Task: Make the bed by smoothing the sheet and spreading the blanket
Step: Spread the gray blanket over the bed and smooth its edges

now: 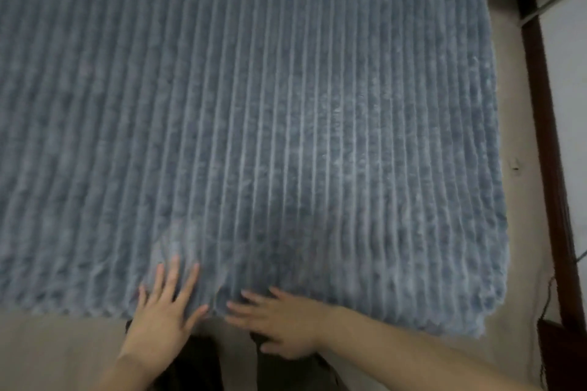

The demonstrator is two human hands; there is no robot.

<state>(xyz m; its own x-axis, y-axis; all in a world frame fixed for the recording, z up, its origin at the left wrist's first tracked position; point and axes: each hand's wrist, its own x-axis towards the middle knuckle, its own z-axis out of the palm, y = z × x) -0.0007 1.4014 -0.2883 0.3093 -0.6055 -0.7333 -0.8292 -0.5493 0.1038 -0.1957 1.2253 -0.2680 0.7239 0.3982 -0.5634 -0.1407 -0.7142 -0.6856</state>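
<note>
Most of the blanket (254, 105) was spread flat over the sheet (516, 136); left hand (162, 311) and right hand (279, 324) were pressed, fingers (173, 273) straight, on near-edge puckers judged left to smooth.

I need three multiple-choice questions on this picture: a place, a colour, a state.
1. Where do the left hand and the right hand rest on the ribbed plush blanket?
A. its near edge
B. its far edge
C. its right corner
2. What colour is this blanket?
A. red
B. blue-grey
C. white
3. How are the left hand's fingers?
A. in a fist
B. pinching cloth
C. straight and spread
Answers: 1 A, both lie at the edge nearest the person; 2 B, its ribs are blue-grey; 3 C, they lie flat, apart.
</note>
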